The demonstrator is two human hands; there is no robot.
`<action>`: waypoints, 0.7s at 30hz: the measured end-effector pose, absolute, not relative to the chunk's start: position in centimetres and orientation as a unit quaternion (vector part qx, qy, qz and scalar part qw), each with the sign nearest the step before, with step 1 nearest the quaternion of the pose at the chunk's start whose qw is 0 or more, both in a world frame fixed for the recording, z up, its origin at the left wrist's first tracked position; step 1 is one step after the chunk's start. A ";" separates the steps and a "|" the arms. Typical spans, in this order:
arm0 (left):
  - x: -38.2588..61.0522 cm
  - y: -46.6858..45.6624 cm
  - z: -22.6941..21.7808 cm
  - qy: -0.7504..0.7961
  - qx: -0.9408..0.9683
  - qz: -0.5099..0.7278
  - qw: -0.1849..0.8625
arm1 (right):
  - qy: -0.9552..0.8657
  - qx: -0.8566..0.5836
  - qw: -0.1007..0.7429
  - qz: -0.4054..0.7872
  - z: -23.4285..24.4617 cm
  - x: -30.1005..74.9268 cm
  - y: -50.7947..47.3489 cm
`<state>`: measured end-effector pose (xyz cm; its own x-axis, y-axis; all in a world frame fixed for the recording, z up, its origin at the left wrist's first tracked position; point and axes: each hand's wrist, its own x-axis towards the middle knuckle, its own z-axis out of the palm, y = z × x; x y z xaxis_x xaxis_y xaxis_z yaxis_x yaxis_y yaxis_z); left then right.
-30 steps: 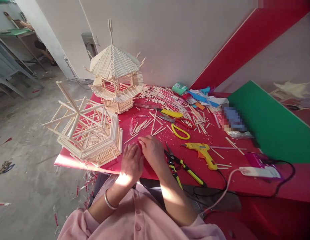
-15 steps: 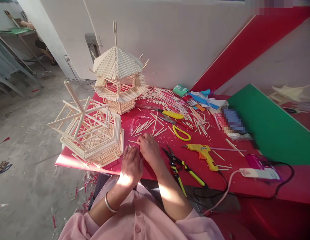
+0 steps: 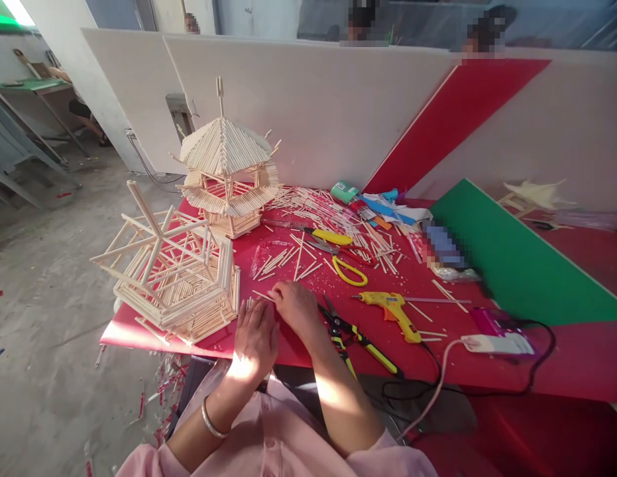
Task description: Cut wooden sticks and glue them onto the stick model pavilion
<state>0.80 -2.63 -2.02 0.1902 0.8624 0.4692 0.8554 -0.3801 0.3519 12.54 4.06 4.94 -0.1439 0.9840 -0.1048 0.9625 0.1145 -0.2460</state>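
My right hand (image 3: 297,310) is closed, its fingertips pinching a thin wooden stick (image 3: 262,295) just above the red tabletop (image 3: 308,351). Beside it, my left hand (image 3: 256,336) lies flat with its fingers stretched out over several short sticks, whose ends (image 3: 249,303) peek past the fingertips. What lies beneath the palm is hidden. Left of the hands stands an open stick frame (image 3: 189,291) with a many-sided base and bare roof beams. Behind that rises a two-tiered pagoda model (image 3: 226,165) with stick-covered roofs.
Loose sticks (image 3: 308,205) are strewn toward the back. Yellow-handled scissors (image 3: 350,271), black-and-yellow pliers (image 3: 362,341) and a yellow glue gun (image 3: 392,311) lie to the right. A cord runs from a white power strip (image 3: 500,343). A green board (image 3: 517,258) leans at the far right.
The view has tilted upward, showing people's heads beyond the white partition. Both hands stay close together on the table, and the pinched stick has turned slightly.
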 end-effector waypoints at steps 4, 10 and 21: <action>0.9 -2.6 -1.5 0.559 0.780 0.281 0.006 | -0.642 -0.754 0.075 0.118 6.1 14.6 7.9; 1.3 -2.5 -0.9 0.568 0.779 0.267 -0.003 | -0.558 -0.813 0.053 0.157 5.9 16.3 12.5; 1.4 -2.5 -1.0 0.558 0.792 0.249 -0.007 | -0.587 -0.790 0.070 0.160 6.2 15.9 11.7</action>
<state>1.44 -2.54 -0.98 0.2531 0.8799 0.4021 0.8873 -0.3768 0.2658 15.91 11.70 6.17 0.2595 0.9505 -0.1709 0.9053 -0.3010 -0.2997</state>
